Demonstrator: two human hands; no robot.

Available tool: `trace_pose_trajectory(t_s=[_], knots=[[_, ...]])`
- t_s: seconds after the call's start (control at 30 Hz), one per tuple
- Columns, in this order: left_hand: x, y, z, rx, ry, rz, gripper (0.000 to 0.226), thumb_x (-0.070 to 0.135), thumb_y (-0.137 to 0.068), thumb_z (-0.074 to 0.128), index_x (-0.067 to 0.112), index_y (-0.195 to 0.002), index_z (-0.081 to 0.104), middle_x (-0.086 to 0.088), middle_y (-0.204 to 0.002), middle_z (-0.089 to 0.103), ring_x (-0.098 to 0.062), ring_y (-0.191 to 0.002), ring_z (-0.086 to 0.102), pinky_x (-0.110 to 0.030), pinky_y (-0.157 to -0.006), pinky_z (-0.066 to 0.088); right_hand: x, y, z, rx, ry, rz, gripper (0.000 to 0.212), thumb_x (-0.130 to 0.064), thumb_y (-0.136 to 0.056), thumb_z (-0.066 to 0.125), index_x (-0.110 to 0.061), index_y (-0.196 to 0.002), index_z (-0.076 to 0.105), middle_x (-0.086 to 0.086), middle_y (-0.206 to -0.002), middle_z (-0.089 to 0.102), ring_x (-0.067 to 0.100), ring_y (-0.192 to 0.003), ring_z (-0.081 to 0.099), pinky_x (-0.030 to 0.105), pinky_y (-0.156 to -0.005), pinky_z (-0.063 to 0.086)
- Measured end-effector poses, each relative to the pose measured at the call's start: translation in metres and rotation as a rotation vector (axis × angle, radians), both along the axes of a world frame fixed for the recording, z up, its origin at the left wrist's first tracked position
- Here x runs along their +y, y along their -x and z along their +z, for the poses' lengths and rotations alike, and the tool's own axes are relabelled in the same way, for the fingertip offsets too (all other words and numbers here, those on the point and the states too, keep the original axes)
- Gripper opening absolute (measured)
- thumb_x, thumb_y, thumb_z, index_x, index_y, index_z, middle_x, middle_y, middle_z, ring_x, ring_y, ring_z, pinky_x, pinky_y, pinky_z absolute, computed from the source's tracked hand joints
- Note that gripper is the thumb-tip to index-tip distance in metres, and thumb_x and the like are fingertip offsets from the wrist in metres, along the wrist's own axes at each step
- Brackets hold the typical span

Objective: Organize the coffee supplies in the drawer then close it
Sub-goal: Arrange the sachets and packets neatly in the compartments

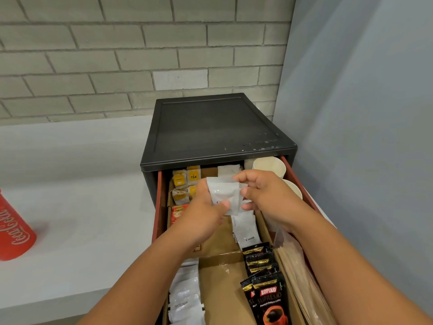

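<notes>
The red drawer stands pulled out of a black cabinet. Above its middle both hands hold a small stack of white creamer sachets. My left hand pinches the stack from the left with the thumb on top. My right hand grips its right edge. Below lie more white cream sachets, yellow tea bags at the back left, black Kopiko coffee sachets at the front, white sachets at the front left and wooden stirrers along the right side.
Paper cups stand at the drawer's back right. A red packet lies under the tea bags. Cardboard dividers split the drawer. A red Coca-Cola can stands on the white counter at the left. A grey wall is close on the right.
</notes>
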State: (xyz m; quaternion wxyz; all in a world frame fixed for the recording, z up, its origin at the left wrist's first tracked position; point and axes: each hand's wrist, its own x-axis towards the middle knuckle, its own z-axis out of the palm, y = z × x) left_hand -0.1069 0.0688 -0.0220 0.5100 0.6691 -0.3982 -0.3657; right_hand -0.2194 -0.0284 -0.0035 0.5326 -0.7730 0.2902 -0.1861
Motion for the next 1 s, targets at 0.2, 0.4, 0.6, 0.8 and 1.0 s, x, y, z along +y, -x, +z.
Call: trace_pose_trajectory(t_s=[0.2,0.4,0.6,0.8,1.0], knots=[[-0.014,0.015,-0.007,-0.091,-0.116,-0.167,0.035,0.003,-0.095,0.044,0.036,-0.084,0.044,0.012,-0.083,0.052,0.002,-0.073,0.048,-0.006,-0.059,0.043,-0.001,-0.002,0.006,0.364,0.448,0.123,0.04,-0.011,-0.083,0.061,-0.027,-0.119,0.058,-0.005,-0.106,0.06,0.014,-0.095,0.057,0.027,-0.074,0.051],[-0.024,0.014,-0.043,-0.417,-0.519,-0.331,0.017,0.012,-0.096,0.042,0.014,-0.106,0.056,0.004,-0.076,0.041,-0.01,-0.073,0.043,-0.021,-0.066,0.036,0.005,-0.013,-0.021,0.815,0.91,0.365,0.033,-0.004,-0.085,0.057,-0.013,-0.117,0.058,0.012,-0.101,0.061,0.028,-0.092,0.061,0.032,-0.066,0.041],[-0.042,-0.001,-0.063,0.023,-0.569,0.022,0.023,0.0,-0.091,0.038,0.008,-0.083,0.057,-0.002,-0.07,0.045,-0.01,-0.059,0.041,-0.025,-0.061,0.042,0.003,-0.011,-0.045,0.964,1.063,0.476,0.028,-0.001,-0.091,0.047,-0.005,-0.116,0.057,0.018,-0.113,0.061,0.032,-0.101,0.06,0.035,-0.076,0.045],[-0.057,-0.001,-0.071,0.539,-0.518,0.233,0.022,0.001,-0.095,0.039,0.005,-0.086,0.059,-0.01,-0.079,0.058,-0.017,-0.066,0.056,-0.022,-0.048,0.049,0.006,-0.02,-0.054,1.03,1.067,0.474,0.039,-0.014,-0.089,0.06,0.0,-0.125,0.054,0.016,-0.128,0.051,0.035,-0.117,0.052,0.042,-0.085,0.047],[-0.067,-0.004,-0.073,0.578,-0.428,0.314,0.023,-0.001,-0.091,0.037,0.007,-0.097,0.058,-0.007,-0.08,0.054,-0.014,-0.066,0.05,-0.024,-0.054,0.044,0.003,-0.016,-0.058,0.94,1.173,0.458,0.041,-0.003,-0.093,0.046,-0.003,-0.134,0.045,0.017,-0.131,0.04,0.035,-0.115,0.049,0.042,-0.08,0.047]])
